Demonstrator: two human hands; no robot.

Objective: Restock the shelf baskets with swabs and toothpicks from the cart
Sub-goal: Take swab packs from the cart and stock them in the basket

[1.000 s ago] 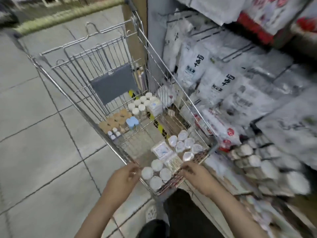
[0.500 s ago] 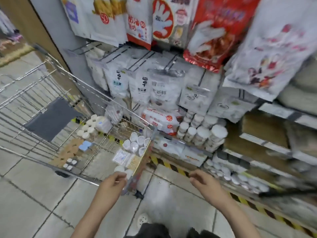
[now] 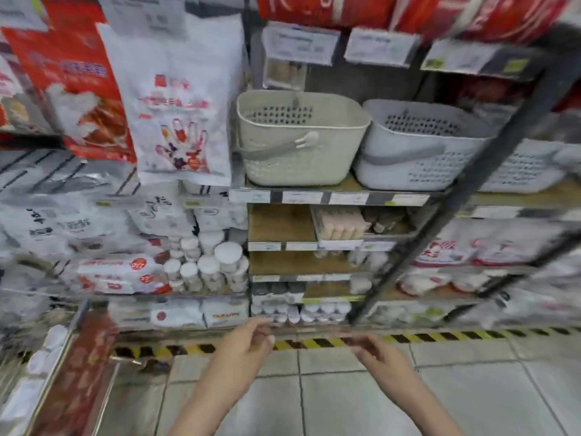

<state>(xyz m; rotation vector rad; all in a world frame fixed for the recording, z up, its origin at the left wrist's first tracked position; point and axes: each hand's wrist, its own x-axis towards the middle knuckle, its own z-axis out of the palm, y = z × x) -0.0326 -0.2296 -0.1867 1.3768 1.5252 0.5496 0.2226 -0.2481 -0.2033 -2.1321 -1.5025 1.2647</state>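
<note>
Baskets (image 3: 298, 140) at twelve o'clock look light, rigid, best held by rims; left hand (image 3: 242, 344) and right hand (image 3: 374, 354) hang loosely curled, empty.

A shop aisle: shelves (image 3: 330, 196) edged with price labels (image 3: 301, 42), stocked with packaged goods (image 3: 176, 99) and baskets (image 3: 295, 136).
</note>
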